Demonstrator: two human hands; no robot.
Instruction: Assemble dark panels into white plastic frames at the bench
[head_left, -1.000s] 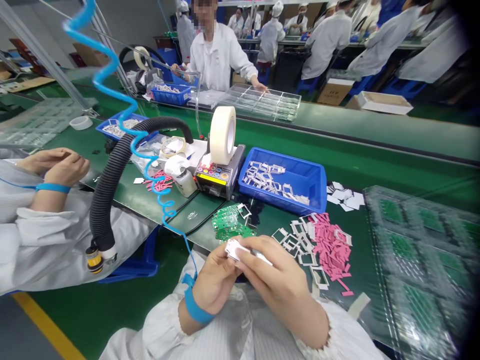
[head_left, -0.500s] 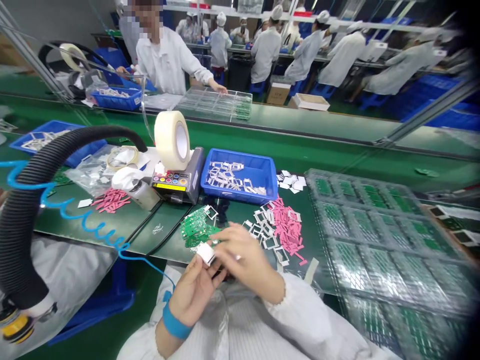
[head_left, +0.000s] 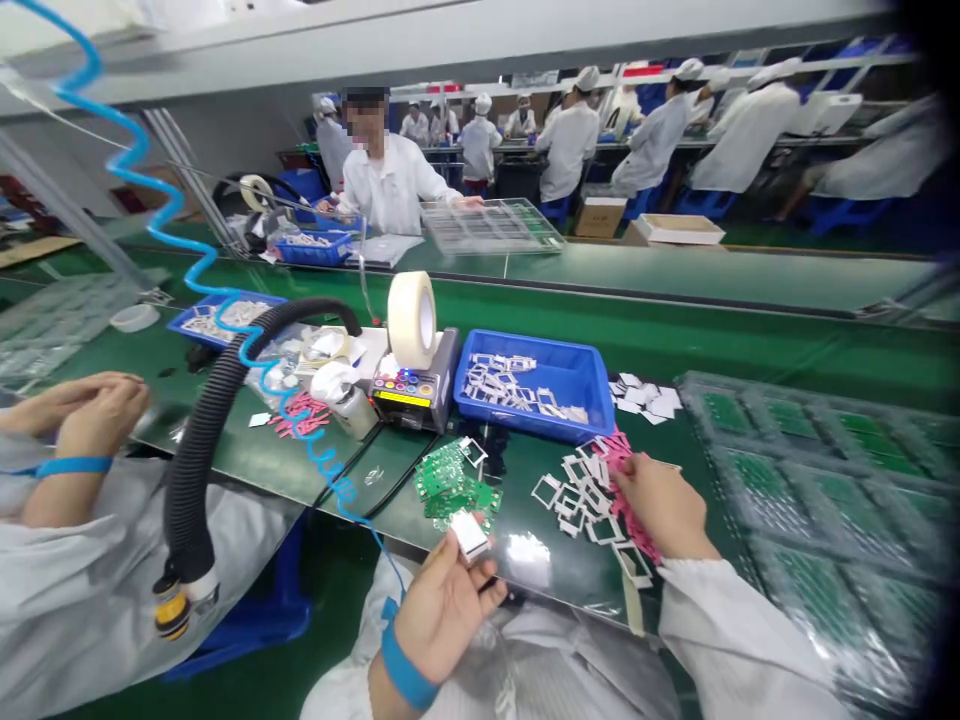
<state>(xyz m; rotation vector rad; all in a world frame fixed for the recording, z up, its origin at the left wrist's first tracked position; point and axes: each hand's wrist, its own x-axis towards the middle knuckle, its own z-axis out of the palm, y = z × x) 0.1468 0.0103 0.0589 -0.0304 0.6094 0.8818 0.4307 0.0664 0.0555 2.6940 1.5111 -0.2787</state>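
My left hand is at the table's near edge, fingers pinched on a small white square part. It wears a blue wrist strap. My right hand is out to the right, resting on a heap of pink strips and white frames, fingertips curled into the pile; what they grip is hidden. A pile of green circuit boards lies just beyond the left hand.
A blue bin of white frames, a tape dispenser with a white roll and a black corrugated hose stand behind. Clear trays of green boards fill the right. A co-worker's hands are at left; others work across the belt.
My hands were together on the white part; the right hand has let go and reached right to the pink and white pile. The left hand keeps the part. The view swung.
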